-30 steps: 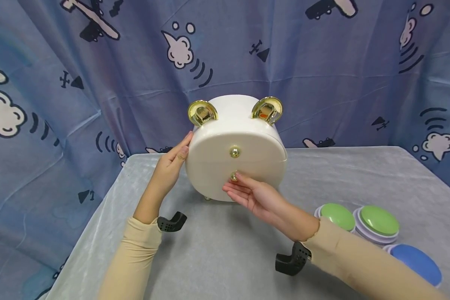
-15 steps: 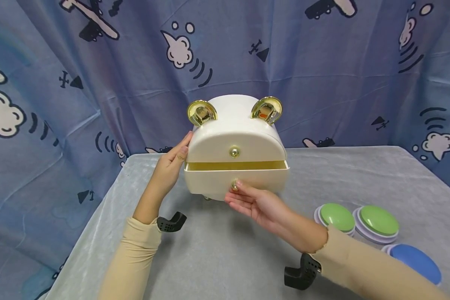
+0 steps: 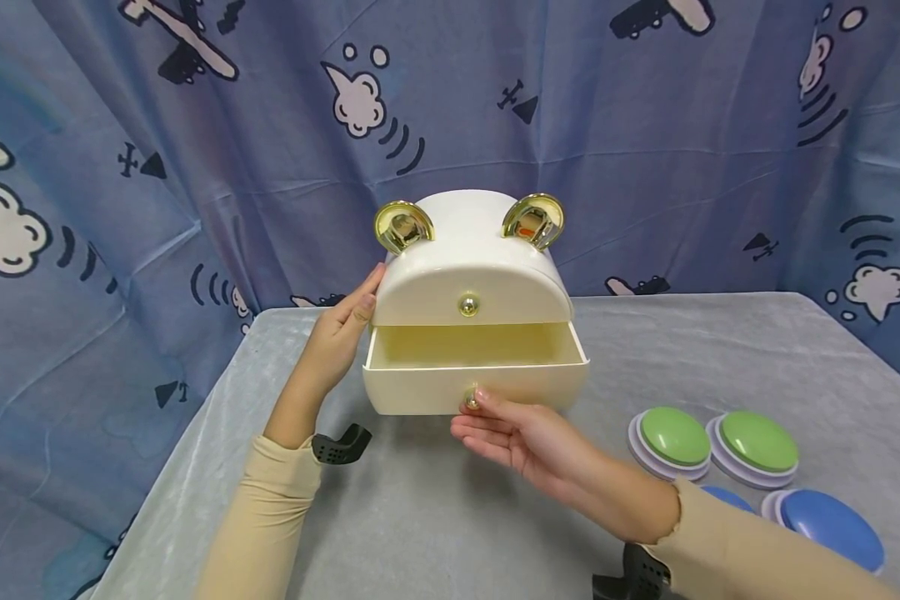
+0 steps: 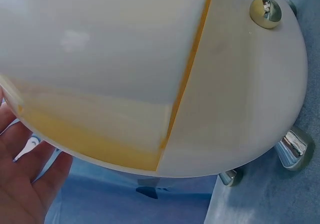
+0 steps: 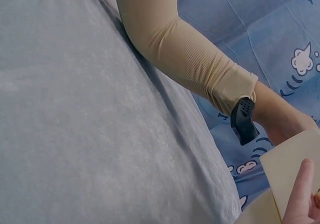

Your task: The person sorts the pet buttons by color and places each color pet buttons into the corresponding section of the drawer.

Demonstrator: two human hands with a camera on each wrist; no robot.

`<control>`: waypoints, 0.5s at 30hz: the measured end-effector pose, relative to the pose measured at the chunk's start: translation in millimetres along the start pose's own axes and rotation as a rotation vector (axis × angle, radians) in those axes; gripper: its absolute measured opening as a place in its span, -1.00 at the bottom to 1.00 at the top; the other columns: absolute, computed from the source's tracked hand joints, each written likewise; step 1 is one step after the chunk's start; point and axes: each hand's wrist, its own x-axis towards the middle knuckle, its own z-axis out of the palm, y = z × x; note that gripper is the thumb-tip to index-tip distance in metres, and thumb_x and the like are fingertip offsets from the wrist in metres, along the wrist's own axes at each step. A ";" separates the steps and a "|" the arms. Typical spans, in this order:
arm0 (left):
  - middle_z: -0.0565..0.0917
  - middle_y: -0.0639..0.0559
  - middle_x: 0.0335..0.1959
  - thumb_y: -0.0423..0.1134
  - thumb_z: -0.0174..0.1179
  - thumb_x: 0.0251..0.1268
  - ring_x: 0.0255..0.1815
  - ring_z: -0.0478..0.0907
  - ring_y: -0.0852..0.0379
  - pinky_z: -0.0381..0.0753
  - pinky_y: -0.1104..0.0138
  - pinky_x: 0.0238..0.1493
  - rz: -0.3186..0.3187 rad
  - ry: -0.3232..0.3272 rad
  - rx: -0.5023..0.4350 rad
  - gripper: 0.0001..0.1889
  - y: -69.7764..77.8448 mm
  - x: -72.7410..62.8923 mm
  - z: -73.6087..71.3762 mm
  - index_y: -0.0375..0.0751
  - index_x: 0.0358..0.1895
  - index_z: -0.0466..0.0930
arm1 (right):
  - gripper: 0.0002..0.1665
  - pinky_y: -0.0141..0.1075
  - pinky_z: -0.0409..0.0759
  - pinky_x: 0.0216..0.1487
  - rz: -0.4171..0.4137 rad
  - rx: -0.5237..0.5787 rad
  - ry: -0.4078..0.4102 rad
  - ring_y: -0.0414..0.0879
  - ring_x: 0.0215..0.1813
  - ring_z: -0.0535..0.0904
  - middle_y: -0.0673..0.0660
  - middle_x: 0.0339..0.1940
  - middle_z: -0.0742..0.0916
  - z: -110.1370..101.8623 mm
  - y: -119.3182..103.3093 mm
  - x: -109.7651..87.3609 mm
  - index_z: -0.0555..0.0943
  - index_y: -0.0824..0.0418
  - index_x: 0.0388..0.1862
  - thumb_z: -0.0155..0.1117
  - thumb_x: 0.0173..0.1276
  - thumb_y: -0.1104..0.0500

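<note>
In the head view, a rounded cream-white box with two gold ear-like pieces stands on the table. Its lower drawer is pulled out, and the visible inside holds nothing. My right hand pinches the gold knob of this drawer between thumb and fingers. The upper drawer, with its own gold knob, is closed. Against the box's left side rests my left hand, fingers extended. In the left wrist view, that hand's fingers lie along the curved edge of the box.
To the right lie two green-domed round buttons on white bases. A blue-domed button is in front of them, and another blue one is partly hidden by the right sleeve. A blue patterned curtain hangs behind the grey-covered table.
The lower drawer, closed a second ago, has slid out toward me with my right hand on its knob. My left hand has stayed on the box's side.
</note>
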 end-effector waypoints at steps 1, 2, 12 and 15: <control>0.20 0.24 0.57 -0.01 -0.19 0.64 0.59 0.09 0.26 0.07 0.22 0.63 0.000 -0.002 0.002 -0.51 -0.2 0.1 -0.2 0.06 0.53 0.22 | -0.75 -0.38 0.70 0.07 0.001 -0.005 -0.003 -0.16 -0.09 0.76 0.08 -0.24 0.80 0.0 1.1 -1.3 0.61 0.27 -0.12 0.10 0.57 0.10; 0.20 0.24 0.57 -0.01 -0.19 0.64 0.59 0.09 0.26 0.07 0.22 0.63 0.001 -0.004 0.004 -0.51 -0.2 0.1 -0.3 0.06 0.53 0.21 | -0.74 -0.38 0.70 0.08 0.001 -0.011 -0.008 -0.16 -0.09 0.75 0.08 -0.24 0.80 0.0 2.3 -2.6 0.60 0.27 -0.11 0.10 0.56 0.09; 0.18 0.21 0.58 -0.04 -0.20 0.65 0.60 0.08 0.23 0.06 0.21 0.63 0.000 -0.014 0.019 -0.50 4.0 -1.8 -0.7 0.03 0.54 0.19 | -0.71 -0.38 0.69 0.08 0.011 -0.037 -0.043 -0.17 -0.07 0.75 0.08 -0.22 0.80 -2.7 12.6 -13.2 0.59 0.28 -0.05 0.10 0.57 0.07; 0.17 0.20 0.58 -0.04 -0.20 0.65 0.61 0.07 0.21 0.05 0.21 0.64 0.001 -0.019 0.022 -0.50 4.3 -2.0 -0.9 0.03 0.55 0.19 | -0.72 -0.38 0.70 0.07 0.014 -0.034 -0.048 -0.17 -0.08 0.75 0.07 -0.22 0.80 -2.9 14.4 -16.2 0.60 0.27 -0.07 0.09 0.57 0.08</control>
